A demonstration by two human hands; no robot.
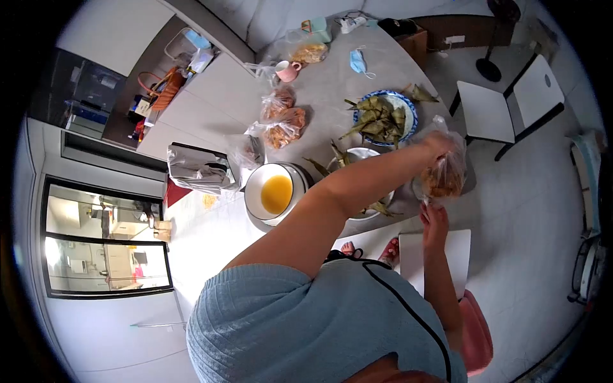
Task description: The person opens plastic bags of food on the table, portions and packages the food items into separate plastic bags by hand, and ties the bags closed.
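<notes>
In the head view, the right hand (435, 225) is pinching the lower edge of a plastic bag (445, 183) at the end of the table (329, 96), while the left hand (437, 147) is touching its upper part, the film hiding whether those fingers are gripping; leaf-wrapped dumplings (378, 122) are sitting nearby in a blue-rimmed bowl (413, 120)

Contents (444, 185) of the held bag (456, 153) look orange-brown, the patterned bowl (412, 118) blue-and-white.
</notes>
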